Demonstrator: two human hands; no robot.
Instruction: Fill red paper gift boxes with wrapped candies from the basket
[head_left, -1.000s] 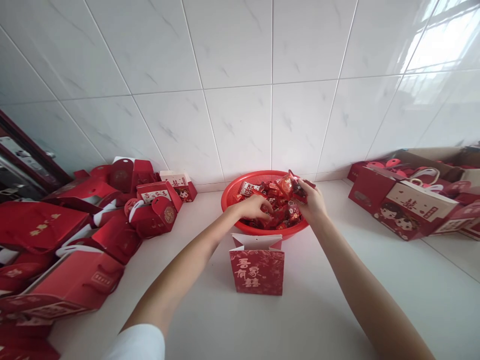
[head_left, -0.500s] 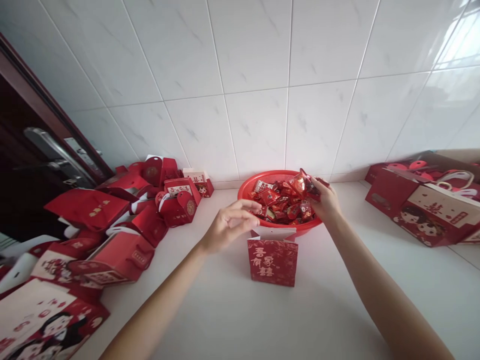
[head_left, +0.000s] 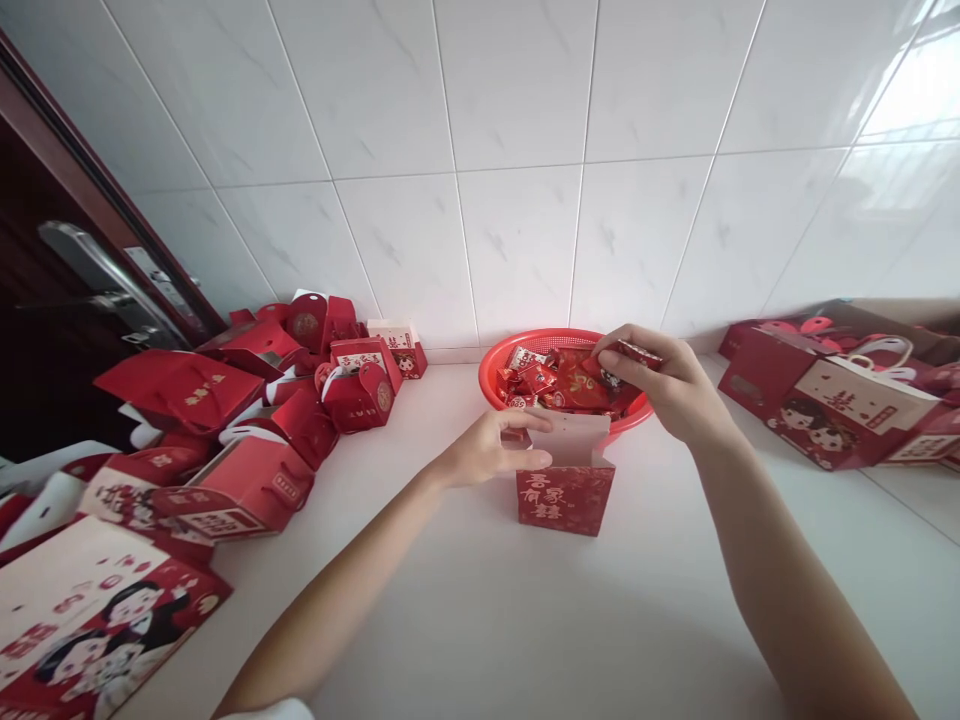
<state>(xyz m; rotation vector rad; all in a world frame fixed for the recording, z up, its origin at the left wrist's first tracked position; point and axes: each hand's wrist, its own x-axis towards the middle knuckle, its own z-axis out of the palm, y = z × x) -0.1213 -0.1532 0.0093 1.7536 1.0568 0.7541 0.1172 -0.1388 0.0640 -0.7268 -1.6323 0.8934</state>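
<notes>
Through the head view I have the left hand [head_left: 487,455] at the left edge of the red paper gift box [head_left: 562,505], which stands upright on the counter with its mouth gaping, just in front of the red plastic colander [head_left: 491,385]. Those fingers are parted, the thumb toward the front panel; I can't tell whether they pinch the card or only rest on it. The right hand [head_left: 667,385] is over the colander's right side, thumb and fingertips closed on a dark red wrapped sweet [head_left: 637,352]. A flat red packet with gold print [head_left: 574,372] shows beside those fingertips, and I can't tell if it is held too.

My worry is the box: it looks light, so a hard push by the left thumb could fold the mouth inward or tip it back toward the colander. The right-hand grip looks shallow on slick wrapping, so something could slip loose onto the wrapped sweets [head_left: 536,378] or the counter.

The white counter [head_left: 450,620] looks smooth, so the box might slide if knocked. Pale marbled tiles [head_left: 517,240] rise behind it. Red gift boxes [head_left: 187,390] crowd the left, near a dark door [head_left: 45,270]; a box printed with a cartoon couple [head_left: 810,410] stands at the right, and bright light glares off the tiles above.
</notes>
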